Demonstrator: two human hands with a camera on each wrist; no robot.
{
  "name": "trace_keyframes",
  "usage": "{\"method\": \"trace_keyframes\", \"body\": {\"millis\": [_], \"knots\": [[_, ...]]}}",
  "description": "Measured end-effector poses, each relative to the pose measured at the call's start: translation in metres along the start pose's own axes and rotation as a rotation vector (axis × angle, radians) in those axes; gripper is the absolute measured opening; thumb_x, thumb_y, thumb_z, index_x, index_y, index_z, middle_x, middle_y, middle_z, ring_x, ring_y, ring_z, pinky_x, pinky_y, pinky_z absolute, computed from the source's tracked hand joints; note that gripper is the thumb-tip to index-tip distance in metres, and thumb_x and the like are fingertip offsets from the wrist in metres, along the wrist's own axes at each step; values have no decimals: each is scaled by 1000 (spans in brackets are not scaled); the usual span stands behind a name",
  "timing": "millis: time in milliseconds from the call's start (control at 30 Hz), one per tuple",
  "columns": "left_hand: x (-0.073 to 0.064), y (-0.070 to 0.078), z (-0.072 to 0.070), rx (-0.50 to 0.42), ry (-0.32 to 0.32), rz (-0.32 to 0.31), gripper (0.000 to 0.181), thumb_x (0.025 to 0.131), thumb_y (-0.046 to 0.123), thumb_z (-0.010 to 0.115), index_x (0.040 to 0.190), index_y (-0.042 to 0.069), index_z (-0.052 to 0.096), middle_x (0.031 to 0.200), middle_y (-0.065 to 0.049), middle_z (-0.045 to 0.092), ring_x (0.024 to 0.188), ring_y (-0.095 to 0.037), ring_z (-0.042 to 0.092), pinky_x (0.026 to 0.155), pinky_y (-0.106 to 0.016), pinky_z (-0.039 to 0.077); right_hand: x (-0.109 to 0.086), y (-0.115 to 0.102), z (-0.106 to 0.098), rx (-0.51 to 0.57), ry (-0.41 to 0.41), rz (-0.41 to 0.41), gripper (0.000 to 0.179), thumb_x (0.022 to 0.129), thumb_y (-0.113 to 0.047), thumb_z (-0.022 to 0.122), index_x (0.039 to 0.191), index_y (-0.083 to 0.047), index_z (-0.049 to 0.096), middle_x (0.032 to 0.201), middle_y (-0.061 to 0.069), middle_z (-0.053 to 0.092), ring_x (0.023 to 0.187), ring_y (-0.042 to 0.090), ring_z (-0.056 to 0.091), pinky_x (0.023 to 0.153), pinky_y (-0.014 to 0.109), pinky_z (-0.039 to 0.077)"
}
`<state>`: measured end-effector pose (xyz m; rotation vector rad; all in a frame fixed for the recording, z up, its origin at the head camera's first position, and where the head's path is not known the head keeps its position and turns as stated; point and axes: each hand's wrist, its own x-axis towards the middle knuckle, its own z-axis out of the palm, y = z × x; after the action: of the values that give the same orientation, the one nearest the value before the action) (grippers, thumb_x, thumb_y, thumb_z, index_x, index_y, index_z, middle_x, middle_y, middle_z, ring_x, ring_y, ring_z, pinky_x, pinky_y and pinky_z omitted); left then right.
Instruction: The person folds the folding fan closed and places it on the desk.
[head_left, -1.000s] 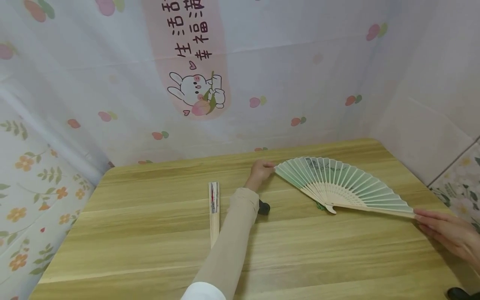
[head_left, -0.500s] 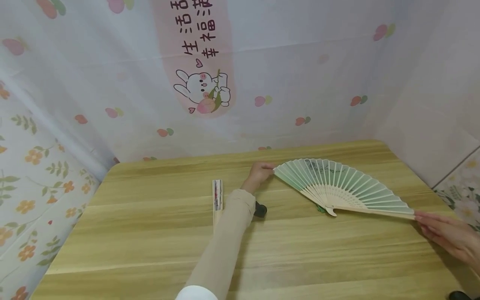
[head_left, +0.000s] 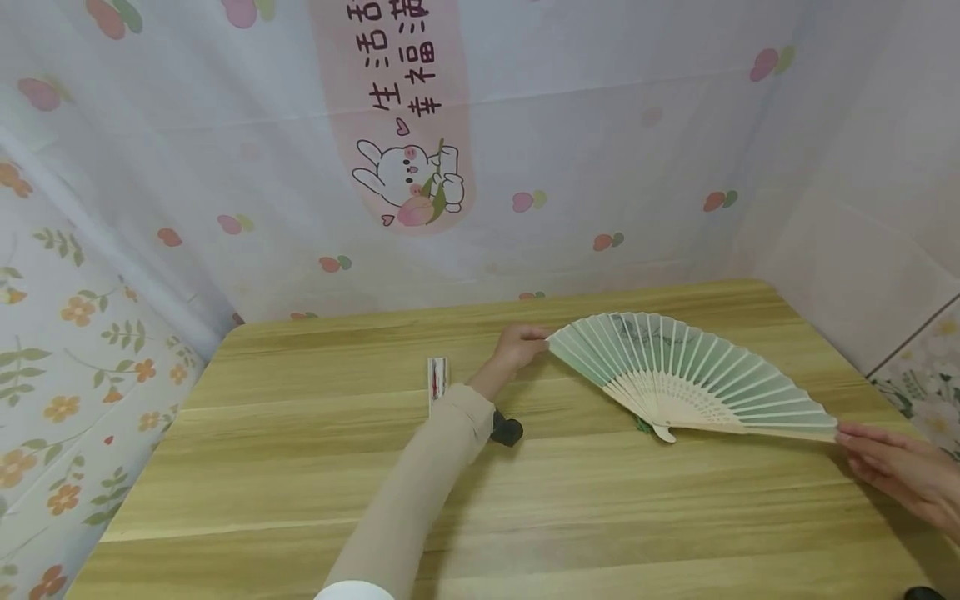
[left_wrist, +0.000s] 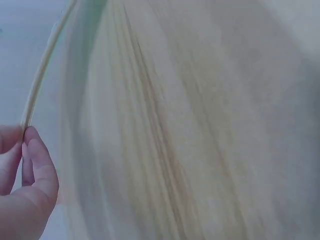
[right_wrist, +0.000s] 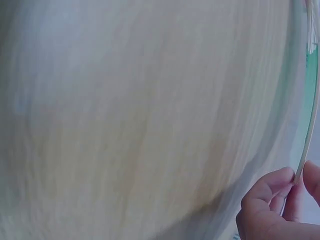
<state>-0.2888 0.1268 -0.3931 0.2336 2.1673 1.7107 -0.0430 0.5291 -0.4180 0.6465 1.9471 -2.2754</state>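
Observation:
A green folding fan (head_left: 678,367) with pale wooden ribs is spread wide over the right half of the table, its pivot end toward the person. My left hand (head_left: 517,348) pinches the tip of its left outer rib; the left wrist view shows thumb and fingers (left_wrist: 37,150) meeting on that thin rib (left_wrist: 42,70). At the other end, my right hand (head_left: 900,471) pinches the right outer rib, also seen between thumb and fingers (right_wrist: 270,190) in the right wrist view. A green tassel (head_left: 642,425) shows beside the pivot.
A second fan, folded (head_left: 437,379), lies left of my left forearm, which hides its lower part. The wooden table (head_left: 285,467) meets a patterned curtain (head_left: 570,150) at its back edge. A black rounded object (head_left: 507,431) shows by my left wrist.
The head view has shifted slightly. My left forearm has swung a little to the left, covering more of the folded fan. Both hands keep their pinch on the spread fan.

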Motion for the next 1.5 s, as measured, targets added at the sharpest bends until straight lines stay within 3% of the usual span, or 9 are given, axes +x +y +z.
{"method": "trace_keyframes", "body": {"millis": [167, 300, 333, 533, 567, 933, 1100, 1300, 1500], "knots": [[-11, 6, -8, -160, -8, -2, 22, 84, -1, 57, 105, -4, 62, 102, -14, 61, 96, -24, 58, 84, -30, 47, -3, -5, 5, 42, -46, -13, 27, 88, -6, 53, 80, -25, 69, 80, -12, 63, 71, 4, 59, 61, 19, 50], [-20, 9, -16, -193, -23, 21, 24, 84, -1, 57, 107, -5, 60, 102, -15, 60, 96, -25, 58, 85, -31, 46, -6, -8, 10, 91, -93, -39, 28, 89, -4, 51, 83, -23, 70, 81, -10, 64, 73, 5, 60, 62, 18, 50], [-15, 3, -18, -198, -25, 39, 24, 84, 0, 58, 107, -4, 61, 102, -14, 60, 95, -24, 58, 85, -30, 46, -6, -8, 12, 104, -105, -53, 28, 89, -2, 50, 84, -22, 70, 82, -9, 64, 73, 5, 60, 62, 18, 50], [-29, 8, -36, -169, -63, 45, 25, 86, 4, 57, 110, -1, 60, 105, -11, 60, 98, -21, 57, 83, -24, 46, -5, -10, 24, 115, -155, -101, 30, 91, -1, 46, 89, -21, 69, 86, -8, 62, 76, 6, 59, 64, 19, 50], [-42, 17, -39, -158, -78, 34, 26, 87, 4, 55, 111, -2, 58, 107, -13, 59, 101, -22, 55, 86, -25, 45, -5, -12, 26, 98, -151, -94, 29, 91, -3, 47, 89, -23, 68, 86, -9, 61, 77, 6, 58, 64, 19, 50], [-68, 12, -77, -13, -145, 147, 26, 88, 9, 55, 112, -1, 58, 111, -10, 59, 105, -20, 53, 90, -32, 43, -5, -30, 52, 91, -196, -126, 30, 92, -3, 45, 92, -23, 67, 89, -8, 61, 79, 5, 59, 64, 21, 51], [-80, 8, -92, 13, -133, 143, 26, 87, 11, 56, 111, 2, 60, 111, -8, 59, 104, -19, 53, 88, -31, 44, -5, -35, 66, 88, -223, -126, 30, 92, -3, 44, 96, -25, 64, 92, -10, 58, 82, 5, 57, 67, 21, 50], [-92, 0, -113, -2, -115, 123, 29, 87, 10, 56, 115, 0, 57, 114, -12, 57, 108, -22, 51, 89, -31, 43, -3, -42, 85, 115, -260, -145, 30, 93, -2, 42, 99, -22, 63, 95, -9, 57, 85, 5, 57, 69, 22, 50], [-101, -5, -131, -17, -103, 141, 32, 87, 10, 56, 117, -2, 55, 117, -15, 55, 109, -25, 50, 91, -34, 42, -1, -48, 101, 142, -300, -157, 29, 93, -1, 41, 103, -20, 61, 98, -8, 55, 86, 8, 56, 70, 22, 50]]}}
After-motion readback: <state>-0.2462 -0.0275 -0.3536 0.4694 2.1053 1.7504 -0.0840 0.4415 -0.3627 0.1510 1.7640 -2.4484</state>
